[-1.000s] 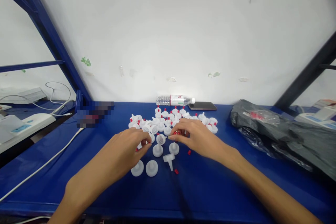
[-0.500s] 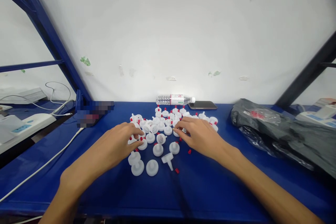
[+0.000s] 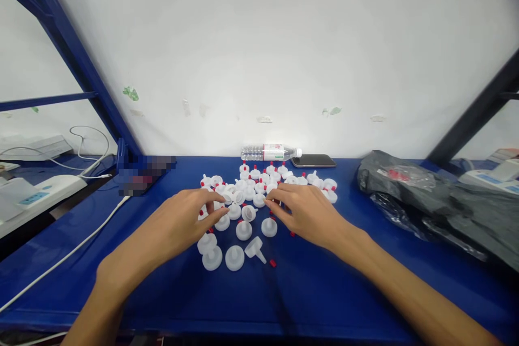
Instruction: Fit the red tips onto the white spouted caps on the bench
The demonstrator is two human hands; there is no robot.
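Observation:
Many white plastic nozzle caps (image 3: 244, 231), several with small red tips, lie in a loose pile on the blue table (image 3: 324, 292). My left hand (image 3: 190, 216) is over the pile's left side, thumb and fingers apart, with caps beneath and beside it. On the right side, my right hand (image 3: 302, 208) hovers with its fingers curved and thumb apart, partly covering other caps. Neither hand shows anything held. One cap (image 3: 255, 250) lies tilted near the front, beside a loose red tip (image 3: 273, 263).
A clear bottle (image 3: 271, 152) lies behind the pile, next to a phone (image 3: 313, 161). At right is a dark plastic bag (image 3: 438, 200). A power strip (image 3: 44, 194), a white cable (image 3: 81, 246) and a blurred dark object (image 3: 148, 175) are at left.
My left hand has shifted slightly right, and my right hand slightly left. The tilted cap near the front has turned and moved a little left.

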